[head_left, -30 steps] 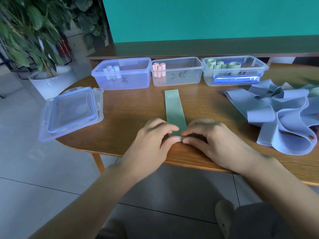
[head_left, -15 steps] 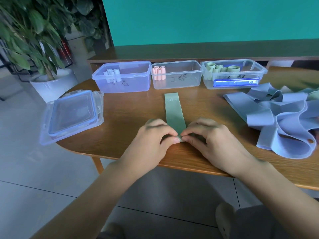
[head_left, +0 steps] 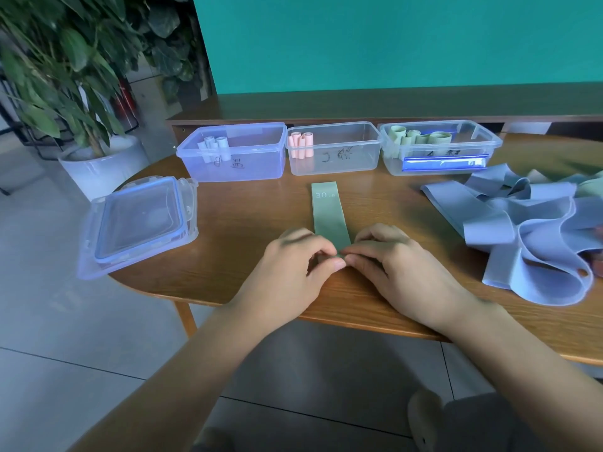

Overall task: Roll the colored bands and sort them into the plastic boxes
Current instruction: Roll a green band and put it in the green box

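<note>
A flat green band marked "30 LB" lies lengthwise on the wooden table. My left hand and my right hand pinch its near end between fingertips and thumbs, where a small roll has formed. Three clear plastic boxes stand in a row behind it: the left box holds blue rolls, the middle box holds pink rolls, the right box holds green rolls. A loose heap of blue bands lies to the right.
A stack of clear box lids rests on the table's left edge. A potted plant in a white pot stands on the floor at the left. A low wooden shelf runs behind the boxes under a teal wall.
Both hands have curled the band's near end slightly forward. The fingertips are closer together, and the view has tilted a little.
</note>
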`<state>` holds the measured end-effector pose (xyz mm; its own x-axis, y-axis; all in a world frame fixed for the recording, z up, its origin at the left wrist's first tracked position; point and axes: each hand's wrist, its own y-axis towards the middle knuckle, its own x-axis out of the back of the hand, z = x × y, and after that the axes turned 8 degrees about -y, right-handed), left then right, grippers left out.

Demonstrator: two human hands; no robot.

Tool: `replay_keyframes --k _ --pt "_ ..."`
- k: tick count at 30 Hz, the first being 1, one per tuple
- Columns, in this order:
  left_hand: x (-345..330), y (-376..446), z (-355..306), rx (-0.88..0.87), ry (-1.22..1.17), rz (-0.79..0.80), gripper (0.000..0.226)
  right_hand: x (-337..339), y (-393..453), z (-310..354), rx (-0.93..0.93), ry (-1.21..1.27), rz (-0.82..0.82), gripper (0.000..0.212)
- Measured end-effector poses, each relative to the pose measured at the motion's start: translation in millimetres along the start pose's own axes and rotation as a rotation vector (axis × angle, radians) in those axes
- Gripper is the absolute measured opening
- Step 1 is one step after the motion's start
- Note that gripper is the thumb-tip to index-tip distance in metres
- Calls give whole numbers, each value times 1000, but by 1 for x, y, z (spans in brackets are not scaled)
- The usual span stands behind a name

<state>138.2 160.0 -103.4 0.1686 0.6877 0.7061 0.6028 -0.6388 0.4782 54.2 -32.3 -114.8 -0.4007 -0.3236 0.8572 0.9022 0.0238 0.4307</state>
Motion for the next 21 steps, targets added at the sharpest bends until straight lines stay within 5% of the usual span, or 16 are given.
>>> replay_keyframes --k 9,21 --pt "2 6 5 45 -31 39 15 -3 1 -2 62 -18 -76 15" --pt "5 9 6 40 -24 -8 14 -1 13 -9 44 -64 20 38"
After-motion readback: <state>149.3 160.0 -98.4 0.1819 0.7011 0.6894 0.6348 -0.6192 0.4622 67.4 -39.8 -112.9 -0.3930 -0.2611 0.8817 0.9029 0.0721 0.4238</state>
